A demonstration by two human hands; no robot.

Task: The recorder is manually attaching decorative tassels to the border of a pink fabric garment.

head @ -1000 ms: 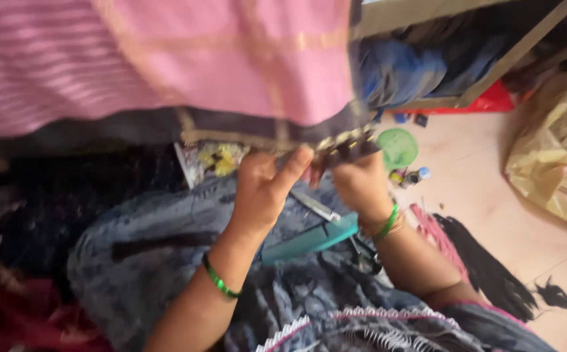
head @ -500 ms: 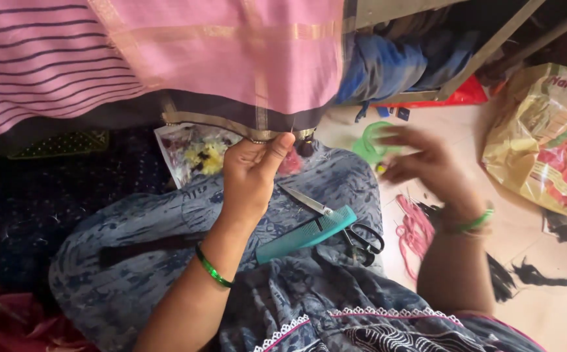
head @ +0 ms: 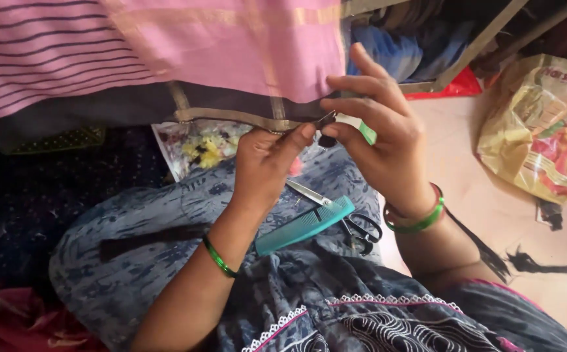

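Both hands pinching the hem of the pink cloth

My left hand (head: 267, 166) and right hand (head: 378, 133) each close thumb and fingertips on the olive-gold border (head: 231, 117) of the soft pink striped fabric (head: 166, 52) hanging above my lap; it looks light, limp, best held at the edge. Teal plastic comb (head: 304, 225) and black-handled scissors (head: 355, 228) lie below.

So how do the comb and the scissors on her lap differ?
The comb is teal plastic with a row of fine teeth; the scissors have silver blades and black loop handles. The comb lies in full view, while it partly covers the scissors' middle. Both rest on the blue patterned cloth of the lap, below the hands.
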